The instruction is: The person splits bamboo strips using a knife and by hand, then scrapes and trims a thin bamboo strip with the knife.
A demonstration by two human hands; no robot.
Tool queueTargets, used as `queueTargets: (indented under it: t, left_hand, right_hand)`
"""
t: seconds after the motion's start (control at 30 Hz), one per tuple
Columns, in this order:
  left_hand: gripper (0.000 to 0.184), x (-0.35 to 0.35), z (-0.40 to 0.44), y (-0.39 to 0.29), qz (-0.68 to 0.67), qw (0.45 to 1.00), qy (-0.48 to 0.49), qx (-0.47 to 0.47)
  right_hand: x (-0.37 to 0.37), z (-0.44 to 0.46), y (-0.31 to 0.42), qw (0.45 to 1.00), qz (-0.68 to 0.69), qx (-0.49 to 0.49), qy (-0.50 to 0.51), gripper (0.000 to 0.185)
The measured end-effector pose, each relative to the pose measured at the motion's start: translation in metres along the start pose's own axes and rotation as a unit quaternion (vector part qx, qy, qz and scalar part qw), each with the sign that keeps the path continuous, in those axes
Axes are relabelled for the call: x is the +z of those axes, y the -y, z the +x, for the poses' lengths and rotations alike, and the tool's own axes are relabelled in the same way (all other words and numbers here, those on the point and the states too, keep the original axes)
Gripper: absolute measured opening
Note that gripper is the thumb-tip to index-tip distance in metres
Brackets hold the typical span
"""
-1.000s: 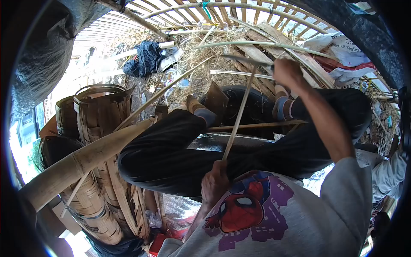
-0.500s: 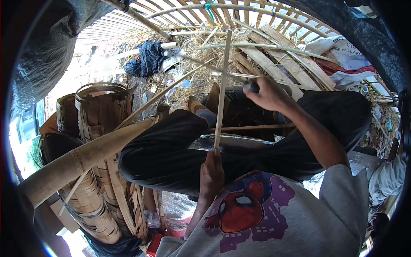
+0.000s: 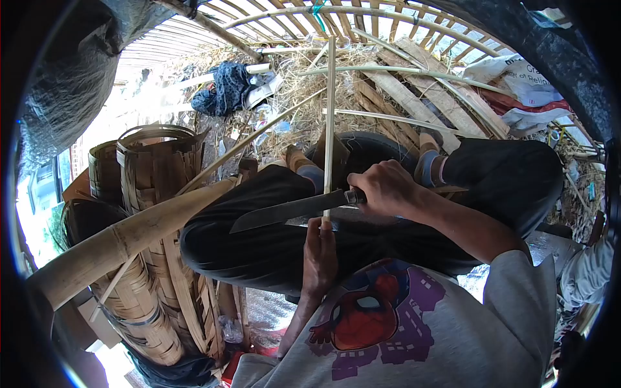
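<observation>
My left hand (image 3: 320, 255) is closed around the near end of a long bamboo strip (image 3: 330, 116), which points away from me. In my right hand (image 3: 385, 187) is the dark handle of a large knife (image 3: 288, 212), gripped firmly. Its broad blade lies across the strip a little beyond my left fingers, with the tip reaching left over my trouser leg (image 3: 246, 239). The lower part of the handle is hidden inside my fist.
A thick bamboo pole (image 3: 129, 242) slants in from the left beside woven bamboo baskets (image 3: 145, 317). Wooden planks (image 3: 420, 97) and straw cover the ground ahead. A dark patterned cloth (image 3: 223, 87) lies there too. A slatted bamboo fence (image 3: 362, 16) curves behind.
My right hand has drawn the knife toward me and left, from far along the strip to near my left hand. The strip has swung slightly left at its far end.
</observation>
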State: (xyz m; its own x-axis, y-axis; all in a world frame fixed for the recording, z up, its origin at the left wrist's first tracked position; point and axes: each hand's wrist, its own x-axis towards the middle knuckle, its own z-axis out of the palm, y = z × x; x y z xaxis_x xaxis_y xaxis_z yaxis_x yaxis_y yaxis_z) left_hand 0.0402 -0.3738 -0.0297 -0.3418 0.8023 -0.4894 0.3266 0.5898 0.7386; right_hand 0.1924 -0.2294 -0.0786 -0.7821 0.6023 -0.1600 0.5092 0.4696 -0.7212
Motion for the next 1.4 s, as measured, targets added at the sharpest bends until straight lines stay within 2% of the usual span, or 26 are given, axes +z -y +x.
queueTargets:
  t: [0.03,0.07,0.23,0.3,0.33,0.4,0.43,0.5,0.53,0.6,0.63,0.7,0.73,0.77,0.83,0.87,0.93,0.97,1.0,1.03,1.1,1.2,1.23,1.33,1.37,1.4]
  left_hand:
    - [0.028,0.0,0.0,0.002,-0.001,1.0,0.0,-0.001]
    - [0.026,0.0,0.0,0.005,0.047,0.997,-0.007,0.061]
    - [0.024,0.001,0.006,0.016,0.14,0.969,-0.035,0.201]
    - [0.023,-0.002,0.005,0.014,0.111,0.984,-0.007,0.143]
    - [0.023,-0.003,0.005,0.013,0.101,0.987,0.003,0.123]
    - [0.023,-0.005,0.008,0.009,-0.057,0.994,0.049,-0.077]
    - [0.023,-0.005,0.009,0.007,-0.057,0.994,0.05,-0.077]
    - [0.024,-0.002,0.008,0.005,-0.015,1.0,0.026,0.002]
    - [0.024,-0.004,0.009,0.004,-0.016,0.999,0.028,0.004]
    - [0.024,-0.011,-0.002,0.008,-0.074,0.989,0.037,-0.119]
    - [0.024,-0.01,-0.01,0.013,-0.072,0.989,0.035,-0.122]
    - [0.024,-0.001,-0.011,0.021,-0.136,0.981,0.072,-0.118]
    - [0.024,0.0,-0.01,0.021,-0.124,0.984,0.068,-0.111]
    - [0.024,0.001,-0.01,0.021,-0.127,0.983,0.07,-0.112]
    - [0.025,0.0,-0.006,0.021,-0.028,0.998,0.059,0.011]
    - [0.026,-0.001,-0.004,0.02,0.006,0.997,0.052,0.054]
    - [0.027,-0.003,-0.003,0.014,-0.092,0.984,0.087,-0.125]
    - [0.027,-0.003,-0.003,0.013,-0.092,0.984,0.088,-0.122]
    - [0.028,-0.004,-0.005,0.014,-0.068,0.988,0.086,-0.11]
    - [0.028,-0.005,-0.008,0.015,-0.044,0.991,0.084,-0.1]
    - [0.028,-0.005,-0.009,0.016,-0.038,0.99,0.091,-0.104]
    - [0.026,-0.002,-0.004,0.014,-0.038,0.99,0.087,-0.102]
    - [0.025,-0.001,-0.004,0.013,-0.042,0.991,0.079,-0.102]
    - [0.024,-0.007,-0.004,0.01,-0.071,0.986,0.124,-0.083]
    - [0.024,-0.007,-0.002,0.011,-0.071,0.986,0.125,-0.08]
    - [0.023,-0.007,-0.003,0.014,-0.107,0.983,0.112,-0.102]
  right_hand:
    - [0.0,0.001,-0.001,1.0,0.0,0.001,0.001,0.027]
    - [0.002,0.002,-0.002,1.0,-0.004,0.003,0.0,0.029]
    - [0.015,0.007,-0.015,0.999,-0.037,0.002,-0.001,0.031]
    - [0.016,0.006,-0.016,0.998,-0.05,-0.019,-0.032,0.015]
    - [0.017,0.006,-0.018,0.998,-0.05,-0.018,-0.031,0.015]
    - [0.021,0.007,-0.023,0.998,-0.051,-0.026,-0.041,0.018]
    - [0.022,0.008,-0.025,0.998,-0.051,-0.025,-0.041,0.018]
    - [0.02,0.009,-0.03,0.995,-0.096,-0.001,-0.002,0.027]
    - [0.014,0.012,-0.039,0.996,-0.079,0.046,-0.024,0.026]
    - [-0.003,0.019,-0.072,0.985,-0.075,0.147,-0.057,0.024]
    - [-0.013,0.022,-0.088,0.973,-0.09,0.2,-0.069,0.023]
    - [-0.032,0.026,-0.106,0.963,-0.113,0.222,-0.1,0.026]
    - [-0.029,0.026,-0.103,0.964,-0.094,0.201,-0.149,0.027]
    - [-0.026,0.025,-0.099,0.963,-0.097,0.203,-0.146,0.027]
    - [-0.027,0.026,-0.078,0.963,-0.08,0.226,-0.122,0.022]
    - [-0.018,0.022,-0.071,0.969,-0.092,0.185,-0.139,0.022]
    - [-0.003,0.015,-0.058,0.992,-0.047,0.085,-0.078,0.021]
    - [0.0,0.014,-0.056,0.997,-0.054,0.034,-0.04,0.02]
    - [-0.001,0.013,-0.06,0.998,-0.042,-0.007,-0.052,0.018]
    - [-0.008,0.019,-0.075,0.998,-0.042,-0.006,-0.052,0.018]
    - [-0.027,0.037,-0.109,0.944,0.017,0.318,-0.092,0.016]
    - [-0.025,0.035,-0.123,0.959,-0.062,0.253,-0.113,0.019]
    - [-0.01,0.034,-0.12,0.961,-0.011,0.182,-0.21,0.019]
    - [-0.014,0.023,-0.089,0.992,-0.077,-0.031,-0.092,0.019]
    - [-0.017,0.027,-0.098,0.992,-0.079,-0.031,-0.094,0.019]
    - [-0.015,0.032,-0.115,0.982,-0.034,0.127,-0.137,0.019]
